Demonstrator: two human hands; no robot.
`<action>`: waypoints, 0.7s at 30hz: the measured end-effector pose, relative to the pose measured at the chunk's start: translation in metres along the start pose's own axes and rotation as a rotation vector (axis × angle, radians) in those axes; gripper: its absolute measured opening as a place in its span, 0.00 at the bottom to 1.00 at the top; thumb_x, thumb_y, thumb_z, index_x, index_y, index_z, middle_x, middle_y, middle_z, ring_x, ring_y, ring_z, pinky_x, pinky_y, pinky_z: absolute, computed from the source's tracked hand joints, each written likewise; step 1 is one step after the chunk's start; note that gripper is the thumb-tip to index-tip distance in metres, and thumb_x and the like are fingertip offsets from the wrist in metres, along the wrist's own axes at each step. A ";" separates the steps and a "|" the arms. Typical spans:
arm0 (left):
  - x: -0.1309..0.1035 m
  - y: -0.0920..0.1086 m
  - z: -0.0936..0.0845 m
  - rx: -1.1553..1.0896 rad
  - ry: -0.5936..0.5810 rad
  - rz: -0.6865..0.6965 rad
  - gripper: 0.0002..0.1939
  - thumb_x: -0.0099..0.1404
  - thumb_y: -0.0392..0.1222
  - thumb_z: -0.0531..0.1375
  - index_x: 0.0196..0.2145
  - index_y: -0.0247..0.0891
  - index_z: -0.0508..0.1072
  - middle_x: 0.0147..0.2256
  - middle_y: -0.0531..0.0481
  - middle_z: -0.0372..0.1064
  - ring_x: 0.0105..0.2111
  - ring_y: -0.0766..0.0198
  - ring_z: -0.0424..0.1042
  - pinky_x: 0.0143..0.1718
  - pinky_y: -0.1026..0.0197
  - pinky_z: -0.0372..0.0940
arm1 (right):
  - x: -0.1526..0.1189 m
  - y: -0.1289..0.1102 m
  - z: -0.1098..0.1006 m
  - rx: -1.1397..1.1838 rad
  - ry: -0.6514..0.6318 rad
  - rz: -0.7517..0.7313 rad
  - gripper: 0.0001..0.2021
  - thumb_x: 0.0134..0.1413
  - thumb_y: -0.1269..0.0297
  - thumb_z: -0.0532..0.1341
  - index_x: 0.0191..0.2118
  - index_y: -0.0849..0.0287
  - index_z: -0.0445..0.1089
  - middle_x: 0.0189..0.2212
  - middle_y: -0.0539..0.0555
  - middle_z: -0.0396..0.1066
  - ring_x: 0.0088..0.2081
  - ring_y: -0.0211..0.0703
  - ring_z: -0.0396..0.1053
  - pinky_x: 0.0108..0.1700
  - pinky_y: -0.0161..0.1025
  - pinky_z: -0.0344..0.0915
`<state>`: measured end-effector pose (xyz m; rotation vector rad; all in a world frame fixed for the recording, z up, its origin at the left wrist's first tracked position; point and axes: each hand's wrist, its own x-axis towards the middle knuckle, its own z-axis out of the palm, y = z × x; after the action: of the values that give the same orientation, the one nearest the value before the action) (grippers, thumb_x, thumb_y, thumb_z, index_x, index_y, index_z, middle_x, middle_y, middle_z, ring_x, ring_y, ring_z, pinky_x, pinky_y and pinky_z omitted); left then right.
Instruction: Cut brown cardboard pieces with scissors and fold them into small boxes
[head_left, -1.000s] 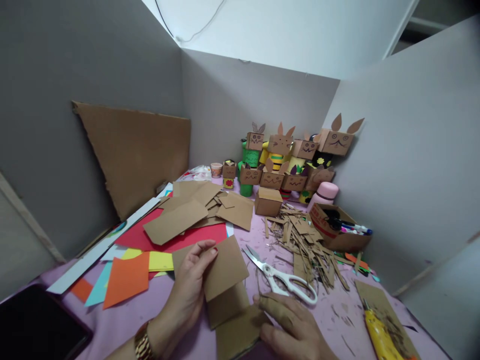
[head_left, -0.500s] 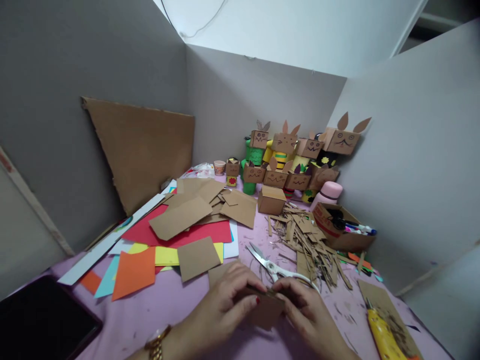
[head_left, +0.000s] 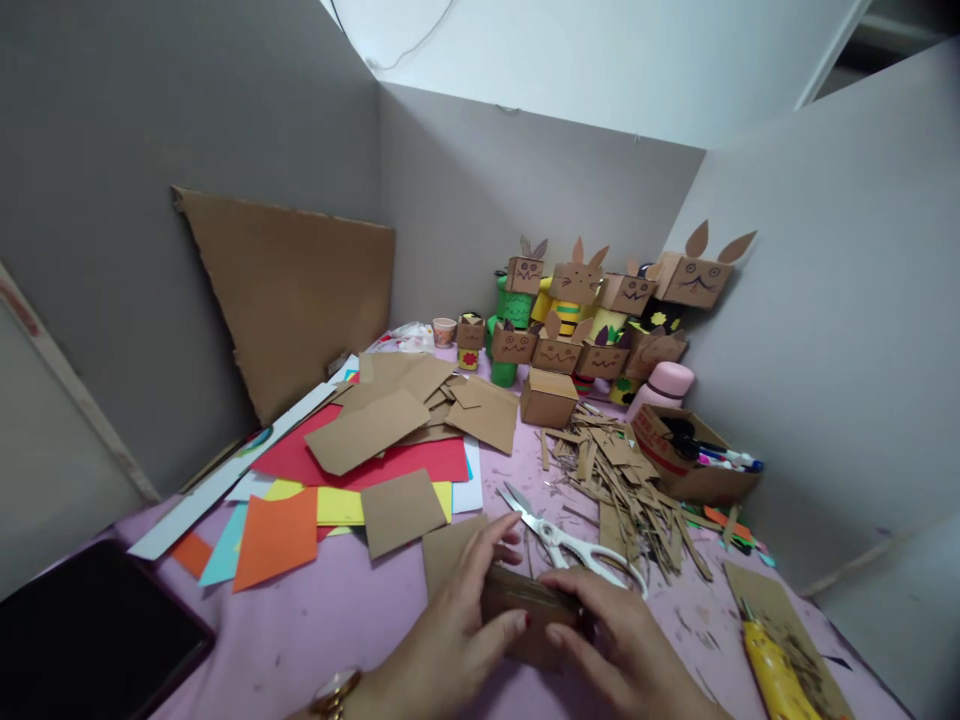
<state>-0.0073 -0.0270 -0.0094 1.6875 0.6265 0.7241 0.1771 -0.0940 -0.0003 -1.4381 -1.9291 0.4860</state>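
While partly curled, both hands' fingers (head_left: 495, 634) hold cardboard (head_left: 526, 600).

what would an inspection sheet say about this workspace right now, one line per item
Surface: lilac cloth, sprinkled with small brown scraps.
Job's things: brown cardboard in hand; white-handled scissors lying just beyond; yellow glue gun at right, on a stained cardboard strip.
Clutter: heap of cardboard offcuts at right; orange paper and red paper among sheets at left.
Grips: left grip and right grip both on the brown cardboard.
Cables: thin cord on the wall above the back corner; nothing seen trailing from the glue gun.
Surroundings: grey panels; cardboard figures with drawn faces at the back.
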 end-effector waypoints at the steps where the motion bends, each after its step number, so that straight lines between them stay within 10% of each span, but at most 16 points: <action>1: -0.001 0.000 0.002 -0.053 -0.006 -0.050 0.36 0.57 0.30 0.56 0.61 0.49 0.49 0.54 0.44 0.56 0.54 0.54 0.57 0.55 0.50 0.51 | 0.001 -0.001 0.000 -0.013 -0.030 0.002 0.13 0.52 0.67 0.56 0.44 0.61 0.66 0.37 0.57 0.75 0.36 0.46 0.71 0.37 0.38 0.65; 10: -0.007 -0.010 0.015 -0.251 0.055 -0.103 0.49 0.49 0.23 0.51 0.63 0.48 0.33 0.56 0.41 0.51 0.51 0.57 0.60 0.50 0.53 0.55 | -0.004 -0.006 0.010 -0.113 -0.196 0.055 0.12 0.51 0.71 0.54 0.44 0.59 0.61 0.33 0.56 0.74 0.32 0.45 0.71 0.33 0.36 0.65; 21: -0.007 -0.006 0.019 -0.290 0.123 -0.103 0.38 0.49 0.24 0.50 0.57 0.44 0.52 0.39 0.50 0.60 0.37 0.63 0.63 0.41 0.60 0.58 | -0.007 0.006 0.018 0.057 -0.146 0.151 0.20 0.47 0.70 0.55 0.49 0.59 0.56 0.38 0.59 0.74 0.35 0.48 0.71 0.35 0.38 0.66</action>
<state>0.0017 -0.0434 -0.0197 1.3427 0.6547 0.8077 0.1697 -0.0968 -0.0188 -1.5564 -1.9099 0.7285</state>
